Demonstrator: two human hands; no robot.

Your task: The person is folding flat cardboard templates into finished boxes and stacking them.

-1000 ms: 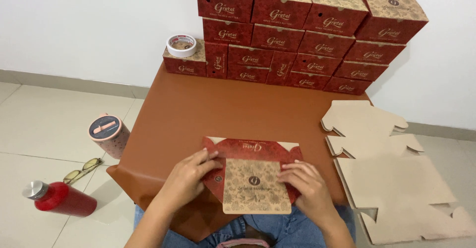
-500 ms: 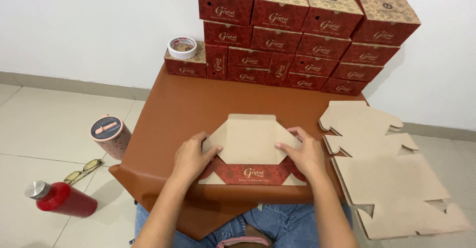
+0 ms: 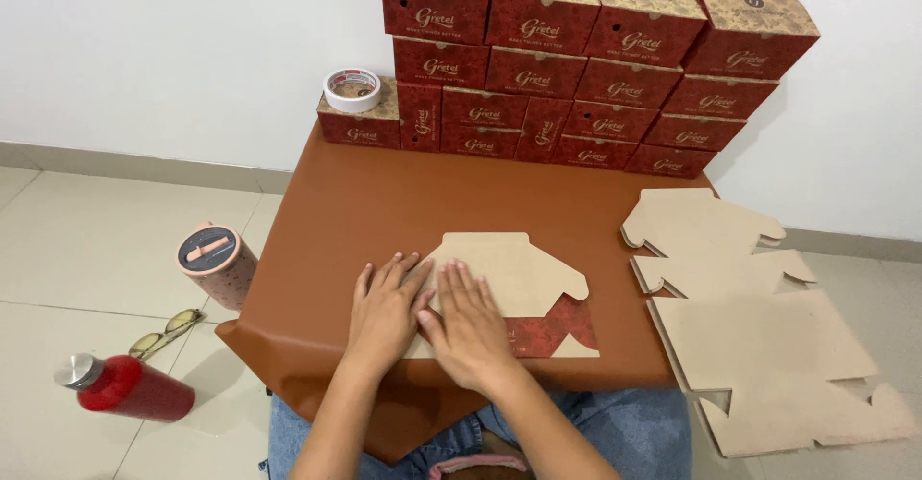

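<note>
A flat cardboard box blank (image 3: 523, 278), plain brown with a red patterned strip along its near edge, lies on the brown table (image 3: 403, 202). My left hand (image 3: 382, 312) and my right hand (image 3: 466, 322) press flat on the blank's left part, side by side, fingers spread and pointing away from me. Neither hand grips anything.
Several folded red boxes (image 3: 576, 67) are stacked against the wall at the table's far edge, with a roll of tape (image 3: 351, 88) on the leftmost one. More flat blanks (image 3: 759, 336) lie at the right. On the floor at left stand a pink tumbler (image 3: 216, 264), glasses (image 3: 165, 333) and a red bottle (image 3: 130, 389).
The blank was turned over from red side up to brown side up and laid flat. My hands moved from its two sides to press together on its left part.
</note>
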